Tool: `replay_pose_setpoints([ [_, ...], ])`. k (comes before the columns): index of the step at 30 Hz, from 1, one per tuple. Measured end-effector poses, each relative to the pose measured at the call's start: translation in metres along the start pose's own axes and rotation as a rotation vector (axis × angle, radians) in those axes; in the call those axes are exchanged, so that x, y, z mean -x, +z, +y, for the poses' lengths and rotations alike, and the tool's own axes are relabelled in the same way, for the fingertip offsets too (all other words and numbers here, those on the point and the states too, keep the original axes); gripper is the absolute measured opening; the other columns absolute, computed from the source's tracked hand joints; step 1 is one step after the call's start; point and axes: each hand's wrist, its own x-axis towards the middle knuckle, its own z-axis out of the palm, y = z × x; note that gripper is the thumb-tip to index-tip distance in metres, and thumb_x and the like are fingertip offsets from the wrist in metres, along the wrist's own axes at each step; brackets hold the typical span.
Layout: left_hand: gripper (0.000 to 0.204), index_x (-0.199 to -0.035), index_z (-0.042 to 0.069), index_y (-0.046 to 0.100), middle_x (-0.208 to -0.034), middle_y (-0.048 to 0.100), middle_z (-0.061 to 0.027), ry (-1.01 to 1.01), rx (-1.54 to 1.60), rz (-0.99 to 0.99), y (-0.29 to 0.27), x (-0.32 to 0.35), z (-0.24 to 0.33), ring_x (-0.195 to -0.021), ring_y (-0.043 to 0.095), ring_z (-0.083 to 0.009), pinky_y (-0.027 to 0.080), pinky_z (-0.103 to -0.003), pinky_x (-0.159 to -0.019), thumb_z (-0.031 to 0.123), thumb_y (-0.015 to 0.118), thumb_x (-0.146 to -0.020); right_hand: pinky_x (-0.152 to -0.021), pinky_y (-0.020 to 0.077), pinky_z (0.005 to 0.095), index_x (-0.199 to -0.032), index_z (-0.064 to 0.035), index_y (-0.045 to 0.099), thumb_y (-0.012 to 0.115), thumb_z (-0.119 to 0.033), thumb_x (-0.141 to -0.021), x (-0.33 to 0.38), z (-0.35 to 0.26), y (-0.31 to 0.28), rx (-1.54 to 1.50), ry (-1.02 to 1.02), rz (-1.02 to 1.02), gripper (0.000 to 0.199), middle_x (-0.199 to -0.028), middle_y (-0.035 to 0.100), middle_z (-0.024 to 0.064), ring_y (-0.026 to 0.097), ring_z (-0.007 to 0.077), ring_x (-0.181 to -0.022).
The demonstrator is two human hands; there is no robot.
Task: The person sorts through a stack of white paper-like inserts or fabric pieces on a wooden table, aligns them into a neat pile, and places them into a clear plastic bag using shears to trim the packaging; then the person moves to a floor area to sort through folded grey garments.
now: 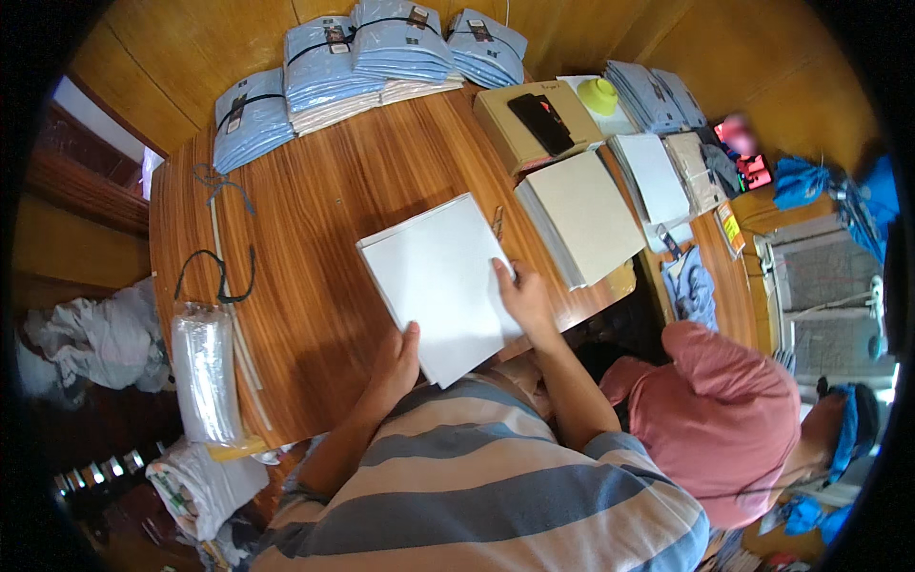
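Observation:
Between my hands is a stack of white sheets (pixel 443 286), squared up and tilted a little over the near side of the wooden table. My left hand (pixel 393 367) grips its lower left edge, thumb on top and the other fingers mostly hidden. On the right edge, my right hand (pixel 524 297) is closed around the stack with its thumb across the upper face. A thick pile of beige cardboard sheets (pixel 589 217) lies just to the right of the white stack.
Bagged blue folded garments (pixel 400 43) line the table's (pixel 315 210) far edge. A cardboard box (pixel 505 124) carries a black phone (pixel 539 124). At left lie a clear plastic roll (pixel 205 377) and a dark cord (pixel 224 276). A person in a pink shirt (pixel 715 419) sits close at right.

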Motion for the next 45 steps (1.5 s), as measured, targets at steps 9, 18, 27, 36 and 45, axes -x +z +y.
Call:
replay_pose_setpoints([
  [9,0.065,-0.081,-0.001,0.065,-0.072,0.070,-0.0136,0.022,-0.023,-0.423,0.184,-0.101,0.163,-0.068,0.071,-0.0274,0.055,-0.045,-0.075,0.042,0.028,-0.112,-0.064,0.0543,0.0514,-0.089,0.0021,0.069,0.058,-0.052,-0.099,-0.133,0.053,-0.217,0.435,-0.166,0.350,0.056,-0.066,0.066,0.0256,0.070,0.0455,-0.069],
  [18,0.066,-0.082,0.002,0.068,-0.066,0.068,-0.0145,-0.078,-0.420,-0.573,0.256,-0.179,0.145,-0.071,0.072,-0.0283,0.055,-0.044,-0.074,0.052,0.034,-0.107,-0.068,0.0528,0.0497,-0.085,0.0070,0.068,0.066,-0.053,-0.094,-0.206,0.164,-0.211,0.349,-0.042,0.251,0.061,-0.078,0.067,0.0288,0.067,0.0457,-0.073],
  [27,0.044,-0.111,0.002,0.066,-0.108,0.069,-0.0151,0.430,-0.385,0.105,0.184,-0.252,0.159,-0.091,0.071,-0.0244,0.056,-0.039,-0.079,0.038,0.078,-0.088,-0.087,0.0506,0.0362,-0.102,0.0089,0.072,0.055,-0.037,-0.105,-0.167,0.201,-0.208,-0.561,0.062,0.688,0.049,-0.097,0.074,0.0202,0.068,0.0251,-0.091],
  [36,0.056,-0.123,-0.001,0.066,-0.099,0.071,-0.0214,0.232,-0.517,-0.121,0.208,-0.278,0.157,-0.094,0.070,-0.0302,0.055,-0.035,-0.087,0.045,0.073,-0.093,-0.088,0.0450,0.0264,-0.107,0.0095,0.073,0.053,-0.028,-0.106,-0.173,0.240,-0.170,-1.057,0.081,0.599,0.042,-0.101,0.071,0.0093,0.061,0.0144,-0.091],
  [45,0.080,-0.157,0.002,0.027,-0.153,0.040,-0.0196,-0.034,0.403,0.177,0.236,-0.208,0.098,-0.138,0.042,-0.0286,0.036,-0.042,-0.114,0.043,0.063,-0.100,-0.091,0.0486,0.0284,-0.114,0.0080,0.070,0.059,-0.033,-0.103,-0.168,0.244,-0.218,-0.972,0.281,0.265,0.044,-0.107,0.073,0.0139,0.066,0.0184,-0.094],
])
